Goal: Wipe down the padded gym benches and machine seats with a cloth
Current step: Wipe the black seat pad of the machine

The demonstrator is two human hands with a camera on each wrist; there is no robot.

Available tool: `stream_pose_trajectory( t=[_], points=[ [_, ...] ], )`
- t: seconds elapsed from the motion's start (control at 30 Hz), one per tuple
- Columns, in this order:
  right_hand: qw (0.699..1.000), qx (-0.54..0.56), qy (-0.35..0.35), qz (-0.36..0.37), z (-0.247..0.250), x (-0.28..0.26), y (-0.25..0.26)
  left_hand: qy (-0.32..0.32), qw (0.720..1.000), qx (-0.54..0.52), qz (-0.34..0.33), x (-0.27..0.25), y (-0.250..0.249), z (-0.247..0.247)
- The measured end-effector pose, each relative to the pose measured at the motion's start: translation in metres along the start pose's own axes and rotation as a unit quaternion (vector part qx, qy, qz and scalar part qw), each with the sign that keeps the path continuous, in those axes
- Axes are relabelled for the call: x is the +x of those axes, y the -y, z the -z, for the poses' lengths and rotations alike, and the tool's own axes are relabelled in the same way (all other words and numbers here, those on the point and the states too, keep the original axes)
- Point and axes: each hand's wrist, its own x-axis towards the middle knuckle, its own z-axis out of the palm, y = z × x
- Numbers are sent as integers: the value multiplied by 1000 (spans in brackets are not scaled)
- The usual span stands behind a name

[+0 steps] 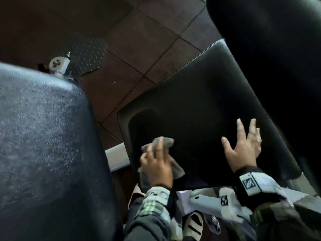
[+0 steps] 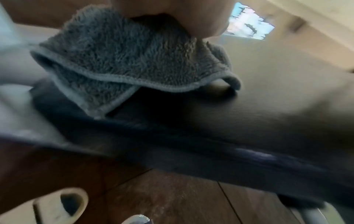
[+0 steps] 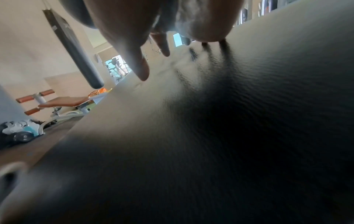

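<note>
A black padded machine seat (image 1: 199,105) fills the middle of the head view. My left hand (image 1: 157,160) grips a bunched grey cloth (image 1: 165,143) at the seat's near left corner. In the left wrist view the cloth (image 2: 122,60) hangs folded from my palm onto the seat (image 2: 249,115). My right hand (image 1: 243,145) rests on the seat's right side with fingers spread and straight. The right wrist view shows its fingers (image 3: 141,66) just over the textured pad (image 3: 239,136).
A second black pad (image 1: 41,145) rises close at the left, and another dark pad (image 1: 269,32) looms at the upper right. Brown floor tiles (image 1: 139,40) and a checker-plate footrest (image 1: 86,54) lie beyond. The white machine frame (image 1: 199,200) runs below the seat.
</note>
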Motion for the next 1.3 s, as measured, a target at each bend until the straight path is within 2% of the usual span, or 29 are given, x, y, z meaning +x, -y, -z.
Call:
stream_pose_trajectory(
  t=[0.07,0.13,0.2,0.3,0.4,0.47,0.6,0.73,0.8,0.93,1.07,1.2,1.3],
  points=[
    [999,15,-26,22,-8,-16,-5,55,994,-12,-93,11,-32,-8],
    [997,39,-59,27,-14,-31,-5,103,976,-30,-189,15,-60,-13],
    [994,68,-85,27,-21,-41,0,161,958,-63,-230,19,-73,-11],
    [987,101,-118,40,-29,-49,17,215,946,-137,-202,33,-63,5],
    [982,99,-142,69,-37,-54,41,189,950,-135,-207,53,-35,15],
    [987,66,-118,86,-46,-56,60,184,955,-110,-204,65,-18,20],
    [996,-53,-24,67,-73,-60,77,231,953,-125,-151,75,-9,21],
    [994,-79,-33,66,-82,-66,57,219,946,-72,-227,69,0,15],
    [996,-61,-68,24,-77,-77,41,214,940,-42,-261,65,5,12],
    [987,-37,-127,-93,-66,-104,5,220,934,10,-282,61,8,10],
    [975,40,-131,-174,-70,-107,11,232,927,34,-293,57,11,6],
    [970,30,-112,-215,-81,-98,23,232,929,30,-288,56,10,6],
    [953,85,-192,-220,-79,-93,13,249,927,27,-279,58,12,8]
  ],
)
